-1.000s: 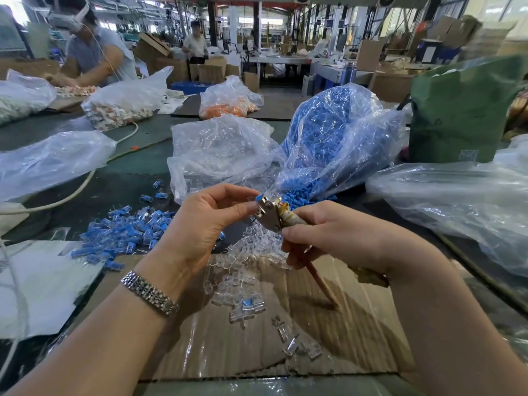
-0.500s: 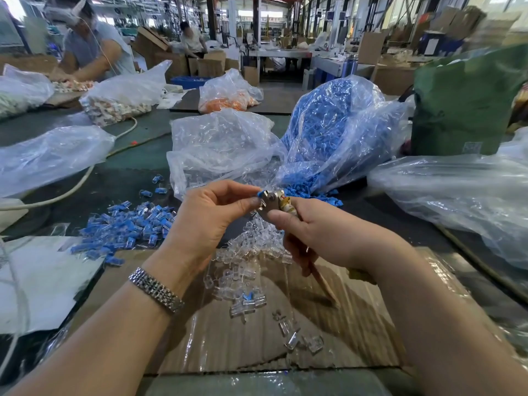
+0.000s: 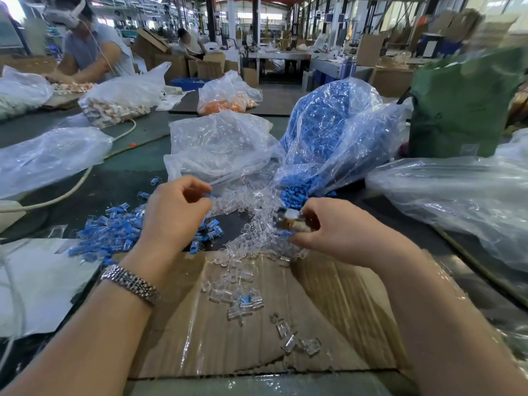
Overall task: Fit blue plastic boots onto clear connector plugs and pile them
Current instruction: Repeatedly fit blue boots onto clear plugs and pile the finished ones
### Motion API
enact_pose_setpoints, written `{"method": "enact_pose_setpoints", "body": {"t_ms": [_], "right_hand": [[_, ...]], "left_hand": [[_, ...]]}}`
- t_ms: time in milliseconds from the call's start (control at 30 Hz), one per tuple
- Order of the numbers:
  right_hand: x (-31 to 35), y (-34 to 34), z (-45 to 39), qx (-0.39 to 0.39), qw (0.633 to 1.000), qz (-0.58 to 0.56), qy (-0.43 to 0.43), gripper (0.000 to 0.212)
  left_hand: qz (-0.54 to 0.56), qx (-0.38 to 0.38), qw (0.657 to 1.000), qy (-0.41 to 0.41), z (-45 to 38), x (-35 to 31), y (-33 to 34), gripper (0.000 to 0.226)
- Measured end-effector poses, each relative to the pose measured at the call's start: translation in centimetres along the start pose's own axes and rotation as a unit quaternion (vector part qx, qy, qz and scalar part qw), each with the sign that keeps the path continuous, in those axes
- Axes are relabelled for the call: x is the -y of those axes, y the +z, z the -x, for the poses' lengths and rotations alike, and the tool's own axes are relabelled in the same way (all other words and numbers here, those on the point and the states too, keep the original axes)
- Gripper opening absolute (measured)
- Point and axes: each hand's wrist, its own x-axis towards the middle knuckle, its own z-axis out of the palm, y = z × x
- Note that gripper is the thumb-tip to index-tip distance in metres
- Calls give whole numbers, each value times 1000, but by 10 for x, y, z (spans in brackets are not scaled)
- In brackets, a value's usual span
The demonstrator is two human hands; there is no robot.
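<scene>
Cardboard-topped bench [image 3: 328, 324]: left hand [image 3: 174, 215] grip pinches blue boot [image 3: 209, 194]; right hand [image 3: 340, 230] clasps metal tool [image 3: 288, 220].

Blue boots [image 3: 307, 192] spill from a clear bag [image 3: 337, 132] right of centre, tinting it blue. The plugs [image 3: 251, 224] at centre are colourless and glassy. At centre left, the pile [image 3: 111, 235] of fitted pieces is blue and clear mixed. The cardboard [image 3: 328, 295] across the lower middle is tan with fine ribbed lines under glossy film. A silver watch [image 3: 130, 282] bands the wrist at lower left. Upper right sits a dark green bag [image 3: 463, 104]; upper centre, a bag of orange parts [image 3: 225, 105] (colour showing through clear plastic). The table [image 3: 137, 164] is dark grey-green, the sheet [image 3: 40, 284] at left white.
</scene>
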Motion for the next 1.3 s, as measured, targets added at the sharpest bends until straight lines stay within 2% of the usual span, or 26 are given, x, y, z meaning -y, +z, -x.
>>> {"method": "enact_pose_setpoints", "body": {"t_ms": [133, 233, 367, 600, 700, 767, 800, 900, 1033, 1200, 1300], "right_hand": [[0, 9, -5, 5, 999, 45, 3, 29], [0, 14, -9, 0, 999, 35, 3, 40], [3, 21, -13, 12, 1000, 15, -5, 50], [5, 13, -10, 33, 999, -18, -6, 55], [-1, 10, -15, 3, 996, -91, 17, 45], [-11, 10, -25, -57, 994, -79, 44, 28], [-16, 11, -31, -75, 993, -64, 64, 27], [-23, 15, -49, -51, 993, -43, 93, 49], [-14, 17, -68, 5, 997, -10, 70, 70], [3, 4, -78, 61, 995, 58, 48, 61], [8, 3, -70, 21, 996, 76, 39, 44]], "left_hand": [[-189, -48, 981, -9, -4, 9, -10, 14], [-223, -48, 973, 29, -1, 9, -6, 18], [-170, 33, 980, 103, 2, 4, 14, 18], [-294, 128, 934, 159, -26, -8, 46, 43], [-339, 166, 915, 141, -38, -13, 54, 57], [-343, 187, 910, 140, -41, -13, 58, 62], [-340, 191, 909, 146, -41, -12, 60, 62], [-318, 184, 918, 153, -39, -8, 62, 57], [-287, 179, 928, 154, -36, -8, 64, 48], [-264, 188, 929, 180, -32, -12, 65, 29], [-259, 181, 932, 181, -29, -14, 62, 22]]}}
